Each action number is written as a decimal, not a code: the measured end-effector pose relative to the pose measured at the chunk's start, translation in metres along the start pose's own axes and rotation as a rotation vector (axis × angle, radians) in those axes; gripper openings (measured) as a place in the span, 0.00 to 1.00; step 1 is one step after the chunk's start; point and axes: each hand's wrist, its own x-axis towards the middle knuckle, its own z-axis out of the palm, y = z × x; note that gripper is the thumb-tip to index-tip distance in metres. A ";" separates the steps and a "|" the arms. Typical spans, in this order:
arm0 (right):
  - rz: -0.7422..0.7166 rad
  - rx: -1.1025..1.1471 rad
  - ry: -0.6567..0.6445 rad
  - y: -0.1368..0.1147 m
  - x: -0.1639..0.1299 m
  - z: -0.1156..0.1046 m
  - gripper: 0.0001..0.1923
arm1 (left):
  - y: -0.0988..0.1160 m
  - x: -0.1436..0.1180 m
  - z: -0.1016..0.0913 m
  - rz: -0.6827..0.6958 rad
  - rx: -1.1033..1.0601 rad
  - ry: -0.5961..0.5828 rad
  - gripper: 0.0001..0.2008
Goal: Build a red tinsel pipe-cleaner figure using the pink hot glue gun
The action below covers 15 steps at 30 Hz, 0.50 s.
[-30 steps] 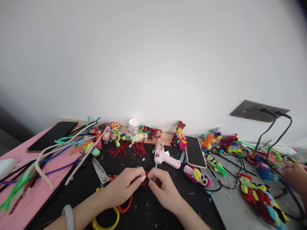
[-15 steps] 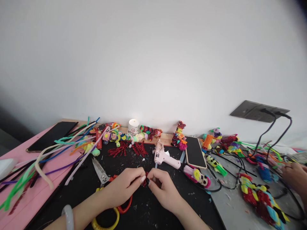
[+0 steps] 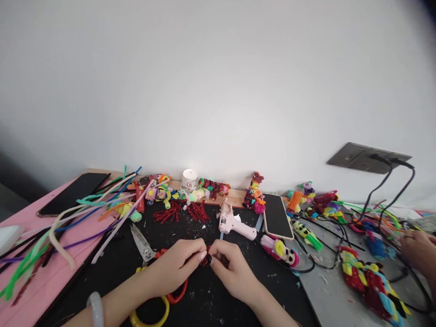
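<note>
My left hand point(image 3: 175, 268) and my right hand point(image 3: 231, 268) meet over the black mat point(image 3: 211, 299), both pinching a small red glitter pipe-cleaner piece point(image 3: 206, 255) between their fingertips. A pale bangle point(image 3: 97, 309) sits on my left wrist. Just beyond the hands lies a pink glue gun point(image 3: 235, 222). Scissors point(image 3: 145, 247) with red and yellow handles lie under my left forearm. Loose red glitter pieces point(image 3: 184, 211) are piled further back.
Long coloured pipe cleaners point(image 3: 68, 222) spread over the pink board at left, by a dark phone point(image 3: 73, 193). A second phone point(image 3: 277, 215), pipe-cleaner dolls point(image 3: 371, 279), black cables and a wall socket point(image 3: 368, 158) are at right. Another person's hand point(image 3: 418, 250) works at the far right.
</note>
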 end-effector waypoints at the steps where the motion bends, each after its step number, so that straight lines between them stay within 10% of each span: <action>1: -0.001 0.001 0.000 0.000 0.000 0.000 0.07 | 0.000 0.000 0.000 0.001 0.002 -0.001 0.13; 15: 0.000 0.008 0.011 0.002 0.000 0.001 0.08 | -0.001 0.001 0.000 0.001 0.019 0.007 0.13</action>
